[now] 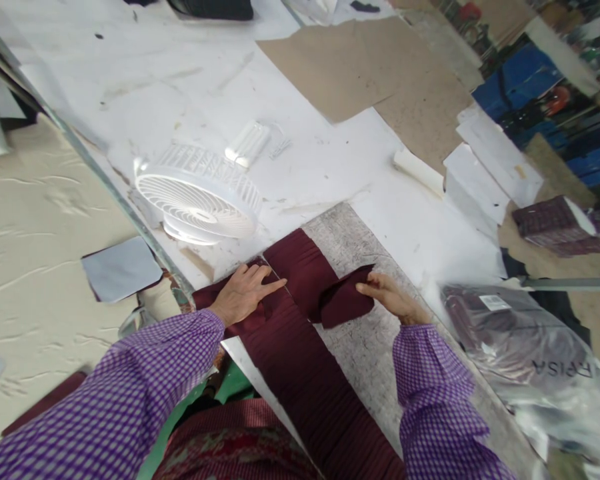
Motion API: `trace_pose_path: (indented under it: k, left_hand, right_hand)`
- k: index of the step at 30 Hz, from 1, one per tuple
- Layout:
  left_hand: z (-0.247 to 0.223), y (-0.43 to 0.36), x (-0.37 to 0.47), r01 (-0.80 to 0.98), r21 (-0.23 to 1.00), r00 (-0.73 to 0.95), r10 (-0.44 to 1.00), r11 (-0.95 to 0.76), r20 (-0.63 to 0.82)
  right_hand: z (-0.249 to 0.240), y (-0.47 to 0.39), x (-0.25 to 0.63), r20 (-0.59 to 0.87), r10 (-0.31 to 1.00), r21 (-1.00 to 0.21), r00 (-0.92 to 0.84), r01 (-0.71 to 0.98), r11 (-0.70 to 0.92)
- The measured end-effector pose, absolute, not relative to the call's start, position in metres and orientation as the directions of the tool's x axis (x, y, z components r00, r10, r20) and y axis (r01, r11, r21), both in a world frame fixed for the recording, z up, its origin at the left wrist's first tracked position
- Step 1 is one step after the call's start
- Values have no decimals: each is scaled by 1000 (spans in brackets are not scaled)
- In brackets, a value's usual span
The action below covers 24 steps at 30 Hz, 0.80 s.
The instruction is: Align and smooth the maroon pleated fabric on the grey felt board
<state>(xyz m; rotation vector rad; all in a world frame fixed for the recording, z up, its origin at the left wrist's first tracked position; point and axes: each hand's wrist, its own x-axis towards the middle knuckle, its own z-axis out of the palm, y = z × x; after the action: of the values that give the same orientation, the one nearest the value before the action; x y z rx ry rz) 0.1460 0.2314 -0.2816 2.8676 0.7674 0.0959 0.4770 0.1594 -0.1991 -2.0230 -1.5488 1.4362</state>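
Note:
Dark maroon pleated fabric [325,380] lies in a long strip across a grey speckled board [350,233], running toward the bottom of the view. My left hand [245,290] lies on the fabric at its left part, fingers spread, the index finger stretched along a thin straight line across the cloth. At the right, my right hand [387,293] pinches the corner of a raised, folded maroon flap [347,300] between thumb and fingers. Purple checked sleeves cover both forearms.
A white round fan [200,200] stands beyond my left hand, with a white device [249,143] behind it. Brown paper [340,67] lies farther back. Plastic-wrapped maroon goods [510,333] are at the right. A grey-blue panel [123,269] rests at the left.

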Motion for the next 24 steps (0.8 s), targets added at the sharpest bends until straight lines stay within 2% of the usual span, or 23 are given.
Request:
trace_pose_path:
  k: [3,9,24]
  left_hand:
    - [-282,231,146,494,184,863,505,-850,17]
    - [-283,232,144,492,204,863,505,-846,11]
    - [-282,232,144,486,209,867,499,-849,10]
  right_hand:
    - [-213,172,457,-576,815,-633,-68,667,-392]
    - [-234,182,447,-549,835,-517,32,772,-370]
    - [-244,174,438,-576,782,-381,239,767,-516]
